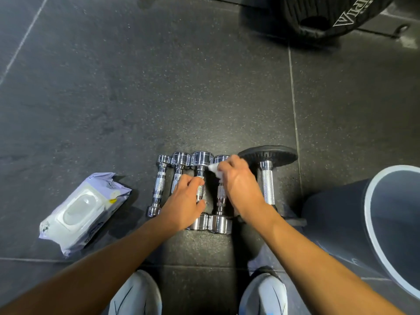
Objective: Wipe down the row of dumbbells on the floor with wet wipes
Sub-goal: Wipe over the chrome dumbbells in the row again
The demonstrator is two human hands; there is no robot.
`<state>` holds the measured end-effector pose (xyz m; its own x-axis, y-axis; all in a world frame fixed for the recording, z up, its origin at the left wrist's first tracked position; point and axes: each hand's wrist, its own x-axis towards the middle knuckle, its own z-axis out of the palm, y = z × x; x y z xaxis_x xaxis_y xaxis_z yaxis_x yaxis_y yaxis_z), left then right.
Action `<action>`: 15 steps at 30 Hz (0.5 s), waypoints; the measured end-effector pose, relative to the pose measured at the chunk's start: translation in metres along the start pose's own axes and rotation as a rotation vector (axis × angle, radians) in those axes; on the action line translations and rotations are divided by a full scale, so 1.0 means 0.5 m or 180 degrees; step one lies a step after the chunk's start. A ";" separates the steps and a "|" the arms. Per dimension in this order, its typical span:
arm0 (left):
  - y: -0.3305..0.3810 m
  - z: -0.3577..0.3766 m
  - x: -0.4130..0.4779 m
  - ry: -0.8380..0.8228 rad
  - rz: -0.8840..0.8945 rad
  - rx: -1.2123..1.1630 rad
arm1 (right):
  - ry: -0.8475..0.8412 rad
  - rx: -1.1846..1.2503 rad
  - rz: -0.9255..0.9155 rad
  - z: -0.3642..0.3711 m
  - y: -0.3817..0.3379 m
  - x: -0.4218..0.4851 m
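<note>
Several chrome dumbbells lie side by side on the dark rubber floor, handles pointing away from me. The smallest dumbbell (159, 185) is at the left end. A larger dumbbell with black plates (267, 178) closes the right end. My left hand (185, 201) grips the handle of the middle chrome dumbbell (201, 159). My right hand (236, 185) presses a white wet wipe (214, 169) against the far part of the fourth chrome dumbbell (220, 196), hiding much of its handle.
A pack of wet wipes (84, 210) with a closed plastic lid lies on the floor to the left. A grey bin (372, 223) lies at the right. My two shoes (136, 294) are at the bottom. A black weight plate (322, 17) sits far back.
</note>
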<state>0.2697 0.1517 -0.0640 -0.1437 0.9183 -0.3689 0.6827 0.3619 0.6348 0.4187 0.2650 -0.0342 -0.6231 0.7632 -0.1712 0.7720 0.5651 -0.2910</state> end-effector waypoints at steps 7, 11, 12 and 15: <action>-0.005 -0.002 -0.002 -0.0012 0.0044 -0.0063 | -0.1727 -0.0164 -0.0346 -0.008 -0.013 -0.013; -0.004 0.002 -0.003 -0.0005 0.0002 -0.0024 | -0.2014 0.0214 -0.0497 -0.010 0.001 -0.017; -0.003 0.002 -0.003 -0.0006 0.0003 -0.0028 | -0.1731 0.0171 -0.0430 -0.006 0.004 -0.005; -0.004 0.003 -0.004 -0.0010 -0.0017 -0.0070 | -0.1106 -0.0057 -0.0266 0.003 0.010 0.010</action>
<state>0.2699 0.1489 -0.0657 -0.1450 0.9159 -0.3743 0.6660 0.3701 0.6476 0.4195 0.2711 -0.0380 -0.6871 0.5638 -0.4583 0.7169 0.6288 -0.3013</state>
